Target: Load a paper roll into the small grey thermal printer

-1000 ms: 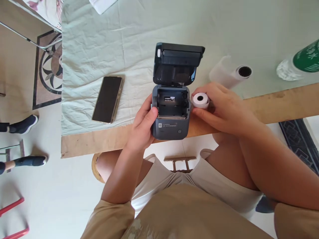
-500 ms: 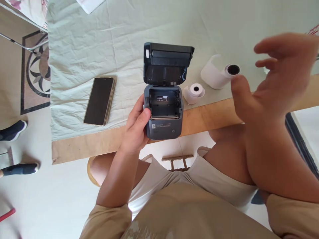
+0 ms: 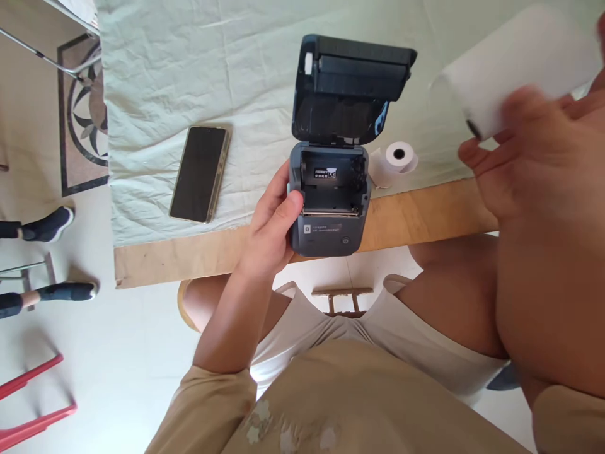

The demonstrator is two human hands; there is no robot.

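Note:
A dark grey label printer [image 3: 326, 236] is gripped by my left hand [image 3: 271, 224], thumb on its front left edge. Its lid [image 3: 352, 88] stands raised, and the paper bay inside holds no roll. Over at the right, my right hand [image 3: 534, 145] has its fingers around a white paper roll [image 3: 524, 60], blurred by motion and lifted off the cloth. A dark core end shows at the roll's lower left. Beside the printer's right side sits a smaller white paper roll [image 3: 401, 157] with a loose paper end.
A smartphone [image 3: 199, 173] in a clear case lies left of the printer on the pale green cloth [image 3: 255, 82]. A wooden board edge [image 3: 179, 258] runs along the table's front. Another person's shoes [image 3: 69, 291] and red metal legs [image 3: 38, 429] show on the floor at left.
My right hand has taken hold of the larger paper roll and raised it from the cloth. The printer appears slightly farther right in view, still in my left hand.

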